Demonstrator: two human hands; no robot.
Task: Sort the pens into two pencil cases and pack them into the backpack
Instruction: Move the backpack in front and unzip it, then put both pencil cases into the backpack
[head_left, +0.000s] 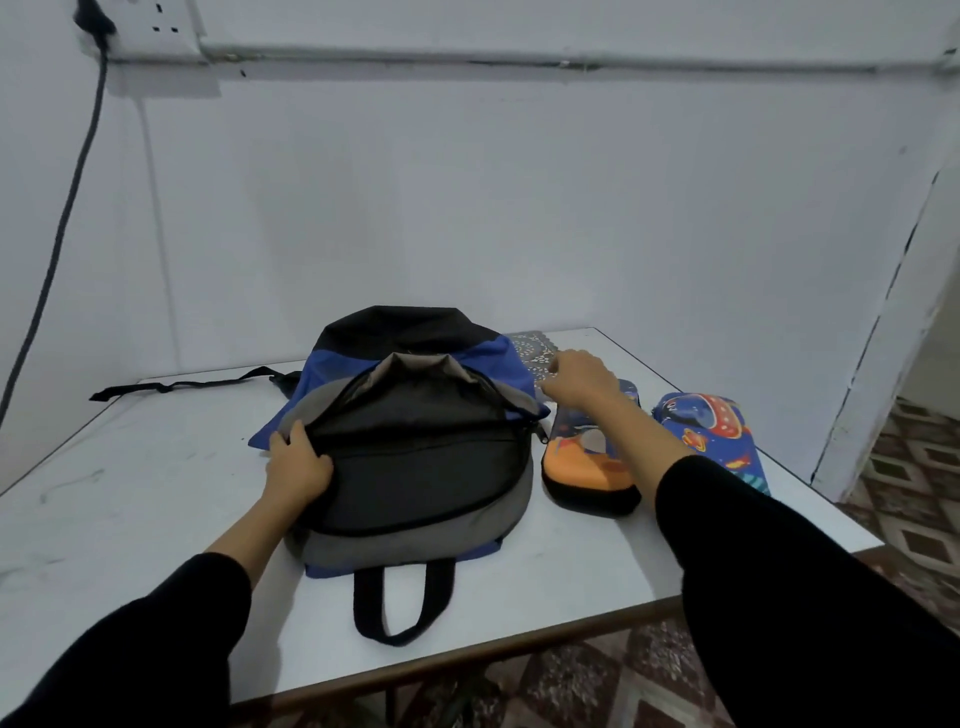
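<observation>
Fingers (291, 441) of my left hand (297, 470) clamp the backpack (415, 467) rim; right hand (579, 379) curled — grip unclear — white table (130, 493), no readable writing.

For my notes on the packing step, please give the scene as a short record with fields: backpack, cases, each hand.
backpack: backpack lies flat on white table, top open
pencil cases: orange case beside the backpack; blue rocket case further right; both outside it
left hand: left hand grips the opening's edge
right hand: right hand rests over the orange case's far end; grip unclear
</observation>
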